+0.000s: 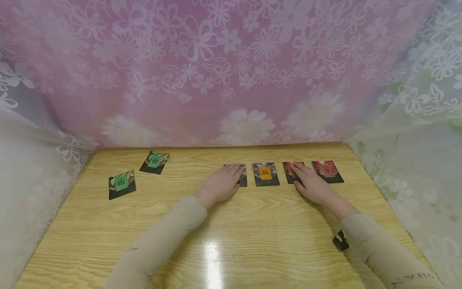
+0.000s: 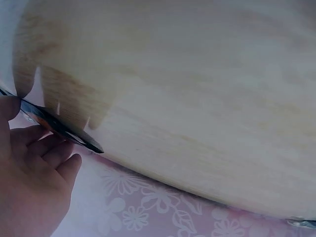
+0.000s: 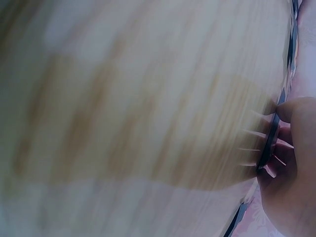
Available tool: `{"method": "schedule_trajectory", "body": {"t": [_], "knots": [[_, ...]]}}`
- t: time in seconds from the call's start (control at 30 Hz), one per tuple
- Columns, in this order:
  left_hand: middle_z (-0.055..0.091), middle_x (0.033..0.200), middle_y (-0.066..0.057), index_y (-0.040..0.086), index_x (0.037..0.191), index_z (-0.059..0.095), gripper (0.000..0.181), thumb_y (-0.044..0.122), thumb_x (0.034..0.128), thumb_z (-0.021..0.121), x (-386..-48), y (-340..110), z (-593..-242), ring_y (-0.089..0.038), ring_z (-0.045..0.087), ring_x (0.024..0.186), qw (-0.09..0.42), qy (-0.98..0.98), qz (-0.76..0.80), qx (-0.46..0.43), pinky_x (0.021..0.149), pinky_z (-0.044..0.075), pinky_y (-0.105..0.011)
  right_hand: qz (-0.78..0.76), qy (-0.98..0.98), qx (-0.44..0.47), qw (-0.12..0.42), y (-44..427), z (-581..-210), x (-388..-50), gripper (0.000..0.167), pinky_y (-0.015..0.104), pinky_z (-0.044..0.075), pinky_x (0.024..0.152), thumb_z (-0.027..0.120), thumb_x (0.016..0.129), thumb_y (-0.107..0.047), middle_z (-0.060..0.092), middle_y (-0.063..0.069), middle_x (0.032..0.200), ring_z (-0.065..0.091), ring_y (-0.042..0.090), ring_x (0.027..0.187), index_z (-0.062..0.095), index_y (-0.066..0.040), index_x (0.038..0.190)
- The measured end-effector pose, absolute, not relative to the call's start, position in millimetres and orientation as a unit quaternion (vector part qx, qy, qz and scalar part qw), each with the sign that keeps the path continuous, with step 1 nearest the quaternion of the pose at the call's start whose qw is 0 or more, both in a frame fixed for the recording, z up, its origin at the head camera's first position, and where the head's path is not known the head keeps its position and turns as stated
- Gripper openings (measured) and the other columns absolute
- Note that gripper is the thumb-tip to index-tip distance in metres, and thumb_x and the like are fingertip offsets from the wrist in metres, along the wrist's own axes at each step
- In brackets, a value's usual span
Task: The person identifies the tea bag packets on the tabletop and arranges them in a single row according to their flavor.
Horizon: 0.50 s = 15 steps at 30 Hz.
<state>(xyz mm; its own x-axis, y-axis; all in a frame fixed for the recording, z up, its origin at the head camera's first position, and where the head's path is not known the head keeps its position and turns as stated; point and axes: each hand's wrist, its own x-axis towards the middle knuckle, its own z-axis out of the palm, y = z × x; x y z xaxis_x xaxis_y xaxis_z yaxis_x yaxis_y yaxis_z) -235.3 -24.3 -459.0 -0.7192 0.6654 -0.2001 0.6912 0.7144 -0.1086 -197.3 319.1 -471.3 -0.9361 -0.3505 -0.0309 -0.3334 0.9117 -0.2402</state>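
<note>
With the table (image 1: 267,249) read as a clock face, twelve at its far edge, a row of four packets is set out from past twelve to past two. The first packet (image 1: 244,178) is mostly covered by the left hand (image 1: 223,182), whose fingers are laid flat, only slightly parted; its label is hidden. The orange packet (image 1: 266,174), towards half past one, is left untouched between the hands, perhaps so that the gaps on either side can be judged. Towards two, the inner red packet (image 1: 288,176) is touched by the right hand (image 1: 313,184), its fingers extended and a little spread, the thumb at the near edge. Nothing seems to be pinched; both packets appear to be pressed lightly on the wood, by which sliding would be checked. Past two, the outer red packet (image 1: 327,170) is placed, apparently paired by colour. The far green packet (image 1: 154,161), at ten, and the near green packet (image 1: 122,184), before ten, are set askew, well apart from the row. A small dark item (image 1: 340,241), unidentifiable, is seen past three, by the right sleeve (image 1: 375,241).
</note>
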Motion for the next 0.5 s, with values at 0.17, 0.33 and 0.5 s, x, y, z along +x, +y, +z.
{"method": "schedule_trajectory", "body": {"t": [0.17, 0.33, 0.5], "knots": [[0.025, 0.177, -0.012, 0.008, 0.170, 0.022, 0.066, 0.041, 0.1160, 0.038, -234.6, -19.3, -459.9, -0.026, 0.027, 0.164, 0.066, 0.926, -0.093, 0.359, 0.137, 0.022, -0.038, -0.116, 0.977, -0.176, 0.033, 318.7, -470.6, -197.1, 0.061, 0.069, 0.035, 0.124, 0.057, 0.109, -0.015, 0.029, 0.030, 0.170, 0.032, 0.053, 0.154, 0.035, 0.006, 0.163], [0.027, 0.176, -0.012, 0.008, 0.170, 0.022, 0.067, 0.043, 0.1159, 0.038, -233.2, -17.0, -460.2, -0.026, 0.030, 0.163, 0.059, 0.927, -0.101, 0.356, 0.136, 0.025, -0.040, -0.116, 0.977, -0.176, 0.033, 318.2, -469.5, -196.6, 0.061, 0.069, 0.034, 0.124, 0.057, 0.109, -0.015, 0.029, 0.030, 0.170, 0.032, 0.053, 0.155, 0.035, 0.006, 0.162], [0.026, 0.176, -0.011, 0.009, 0.170, 0.023, 0.067, 0.044, 0.1158, 0.038, -232.8, -17.5, -461.5, -0.026, 0.030, 0.164, 0.059, 0.926, -0.107, 0.356, 0.136, 0.025, -0.040, -0.118, 0.977, -0.177, 0.033, 317.8, -470.0, -195.5, 0.061, 0.069, 0.035, 0.124, 0.057, 0.109, -0.015, 0.029, 0.031, 0.170, 0.032, 0.053, 0.154, 0.035, 0.007, 0.162]]}}
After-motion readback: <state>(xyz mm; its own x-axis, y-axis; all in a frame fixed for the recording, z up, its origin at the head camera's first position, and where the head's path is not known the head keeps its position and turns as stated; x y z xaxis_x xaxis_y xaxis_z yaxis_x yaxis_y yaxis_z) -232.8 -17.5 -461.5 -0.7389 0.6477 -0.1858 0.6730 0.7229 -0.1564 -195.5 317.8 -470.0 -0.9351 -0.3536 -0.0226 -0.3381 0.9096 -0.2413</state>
